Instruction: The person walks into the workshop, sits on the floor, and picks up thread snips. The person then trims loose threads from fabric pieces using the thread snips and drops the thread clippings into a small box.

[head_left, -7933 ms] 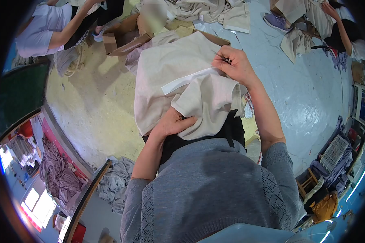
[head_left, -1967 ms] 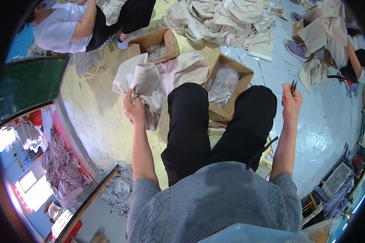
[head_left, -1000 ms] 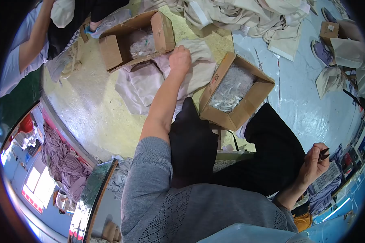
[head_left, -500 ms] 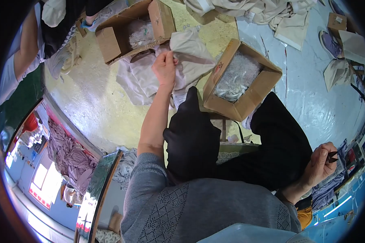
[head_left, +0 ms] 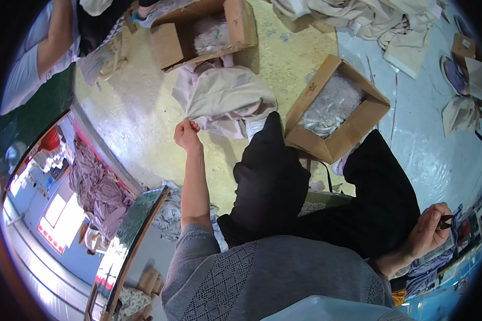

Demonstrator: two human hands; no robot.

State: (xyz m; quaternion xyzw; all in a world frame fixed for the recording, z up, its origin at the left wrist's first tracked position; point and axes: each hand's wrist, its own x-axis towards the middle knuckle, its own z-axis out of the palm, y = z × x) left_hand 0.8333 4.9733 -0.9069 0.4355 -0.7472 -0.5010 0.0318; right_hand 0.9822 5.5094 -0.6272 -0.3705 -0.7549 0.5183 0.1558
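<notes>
My left hand (head_left: 187, 134) pinches a corner of a pale beige cloth piece (head_left: 227, 91), which stretches away from my fingers across the floor in front of my knee. A greyish-lilac fabric part shows beneath and beside the beige one. On the far right, my right hand (head_left: 428, 230) is closed around a small dark tool with two short pointed blades, which looks like thread snips (head_left: 445, 222). The blades stick out past my fingers, well apart from the cloth.
An open cardboard box (head_left: 377, 104) with clear plastic and thread-like scraps stands right of the cloth; another box (head_left: 168, 45) lies behind it. Heaped beige fabric (head_left: 380, 21) is at the top. A person's arm (head_left: 56, 40) shows upper left. A green-topped table edge (head_left: 134, 230) is lower left.
My left hand has moved left and toward me, drawing the cloth corner with it, so the beige piece lies spread out. My right hand still holds the snips; the view has shifted slightly.
</notes>
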